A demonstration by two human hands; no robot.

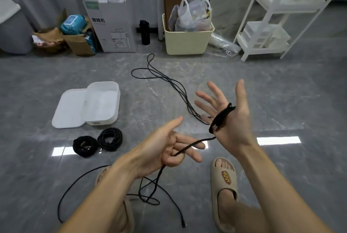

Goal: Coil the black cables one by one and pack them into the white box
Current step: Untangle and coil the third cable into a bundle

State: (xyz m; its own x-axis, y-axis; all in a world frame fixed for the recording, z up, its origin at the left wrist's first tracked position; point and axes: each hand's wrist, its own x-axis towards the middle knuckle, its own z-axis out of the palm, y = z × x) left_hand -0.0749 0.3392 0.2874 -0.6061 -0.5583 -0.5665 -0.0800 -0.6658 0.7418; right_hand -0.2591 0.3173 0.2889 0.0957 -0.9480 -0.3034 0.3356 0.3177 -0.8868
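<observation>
- The left foot at about 7 o'clock is mostly hidden under the left forearm, and only the edge of its slipper shows.
- Two coiled cables (97, 142) lie side by side on the floor at 8 o'clock, touching each other, just below the white box (102, 101).
- The white box stands open at 10 o'clock, with its lid (69, 109) lying flat against its left side; what is inside is hard to make out.
- One loose cable (163, 79) trails across the floor from 12 o'clock toward the right hand; where it ends behind that hand cannot be seen.
- The left hand (165, 146) sits near the centre, palm turned right, its lower fingers curled round the black cable (195, 143) while the forefinger points up and away.
- That cable hangs from the left hand into a slack tangle on the floor at 6 o'clock, its plug end lying near the bottom edge.
- The right hand (225, 112) is raised at 3 o'clock, palm facing the camera, fingers spread and straight, thumb up; several turns of the cable are wrapped round the palm, gripped by nothing.
- One beige slipper (224, 185) with a printed hot dog is in full view at 5 o'clock.
</observation>
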